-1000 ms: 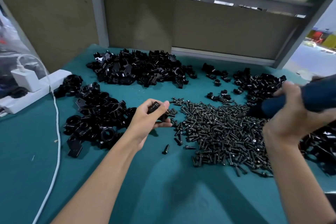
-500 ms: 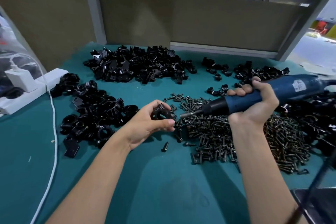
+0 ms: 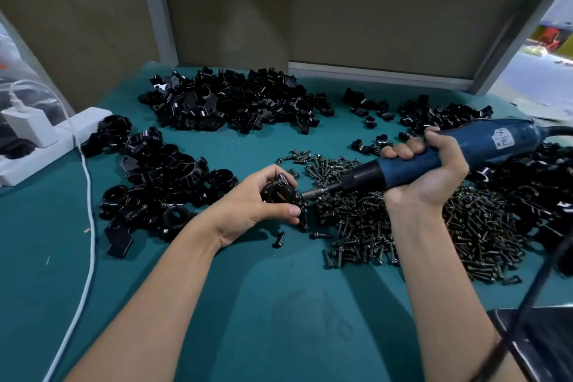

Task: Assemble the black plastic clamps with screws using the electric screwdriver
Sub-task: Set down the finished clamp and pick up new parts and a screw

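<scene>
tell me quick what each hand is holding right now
Left hand: closed on a black plastic clamp.
Right hand: closed on the electric screwdriver.

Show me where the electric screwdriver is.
Head view, centre-right: right hand grips the electric screwdriver over the screw pile, tip at the clamp in the left hand.
</scene>
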`<state>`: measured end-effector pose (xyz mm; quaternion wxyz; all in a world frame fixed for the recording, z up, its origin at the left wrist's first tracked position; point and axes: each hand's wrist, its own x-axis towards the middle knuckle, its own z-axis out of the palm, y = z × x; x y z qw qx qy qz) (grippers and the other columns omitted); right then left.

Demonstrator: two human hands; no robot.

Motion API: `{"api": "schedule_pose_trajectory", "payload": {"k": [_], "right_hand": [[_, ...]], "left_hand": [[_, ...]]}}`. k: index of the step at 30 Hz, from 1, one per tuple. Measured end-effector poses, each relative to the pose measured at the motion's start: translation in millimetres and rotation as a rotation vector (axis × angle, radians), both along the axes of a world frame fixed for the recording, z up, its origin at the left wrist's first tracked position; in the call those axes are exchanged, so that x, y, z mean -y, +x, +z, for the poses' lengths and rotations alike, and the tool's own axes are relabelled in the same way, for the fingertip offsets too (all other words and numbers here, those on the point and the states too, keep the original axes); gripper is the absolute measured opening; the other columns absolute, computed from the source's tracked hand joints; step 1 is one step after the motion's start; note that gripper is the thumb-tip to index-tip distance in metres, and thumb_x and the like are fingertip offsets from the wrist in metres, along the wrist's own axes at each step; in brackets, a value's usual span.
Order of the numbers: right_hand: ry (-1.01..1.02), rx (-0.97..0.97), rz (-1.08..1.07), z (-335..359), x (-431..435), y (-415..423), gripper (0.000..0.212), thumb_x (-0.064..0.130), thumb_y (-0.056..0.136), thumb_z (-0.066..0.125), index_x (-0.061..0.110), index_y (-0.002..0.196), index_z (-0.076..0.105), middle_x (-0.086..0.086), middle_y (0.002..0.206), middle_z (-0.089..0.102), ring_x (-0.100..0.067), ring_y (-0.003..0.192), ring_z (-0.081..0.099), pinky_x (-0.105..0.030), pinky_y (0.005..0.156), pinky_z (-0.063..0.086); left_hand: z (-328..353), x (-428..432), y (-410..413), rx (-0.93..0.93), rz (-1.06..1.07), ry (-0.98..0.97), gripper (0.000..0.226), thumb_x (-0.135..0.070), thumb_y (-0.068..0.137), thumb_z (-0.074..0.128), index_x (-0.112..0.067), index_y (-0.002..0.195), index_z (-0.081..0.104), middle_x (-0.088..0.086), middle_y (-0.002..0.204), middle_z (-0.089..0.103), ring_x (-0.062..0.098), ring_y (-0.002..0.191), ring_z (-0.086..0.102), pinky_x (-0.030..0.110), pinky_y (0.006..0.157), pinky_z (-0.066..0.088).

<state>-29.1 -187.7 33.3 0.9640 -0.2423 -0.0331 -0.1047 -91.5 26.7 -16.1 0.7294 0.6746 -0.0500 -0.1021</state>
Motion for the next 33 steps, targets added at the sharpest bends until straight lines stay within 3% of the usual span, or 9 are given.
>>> {"api": "schedule_pose_trajectory", "payload": {"k": [20,25,33], "right_hand": [[0.009,-0.019,0.004,-2.2,2.0,-2.7,0.017,0.009,0.087,0.043,0.017,0.073,0.048,0.005,0.053,0.043,-0.01,0.044,0.041,-0.022,0.05,0.04],[0.021,-0.025,0.002,-2.8,2.9,-3.3,0.017,0.01,0.087,0.042,0.017,0.072,0.047,0.006,0.053,0.042,-0.01,0.044,0.04,-0.022,0.049,0.04],[0.041,-0.051,0.004,-6.1,4.0,-4.3,0.017,0.011,0.088,0.042,0.017,0.073,0.045,0.006,0.053,0.042,-0.01,0.043,0.039,-0.021,0.049,0.04]], "left_hand": [[-0.7,2.2,0.0,0.004,-0.034,0.015,0.039,-0.008,0.068,0.083,-0.02,0.099,0.062,0.016,0.099,0.064,0.035,0.086,0.074,0.029,0.056,0.057],[-2.6,2.4,0.5,0.011,-0.038,-0.028,0.038,-0.001,0.072,0.081,-0.018,0.1,0.061,0.003,0.083,0.074,0.035,0.087,0.074,0.025,0.061,0.057],[-3.8,2.0,0.7,-0.023,-0.065,-0.08,0.035,-0.008,0.066,0.083,-0.025,0.092,0.067,-0.005,0.081,0.075,0.038,0.087,0.074,0.026,0.071,0.058]]}}
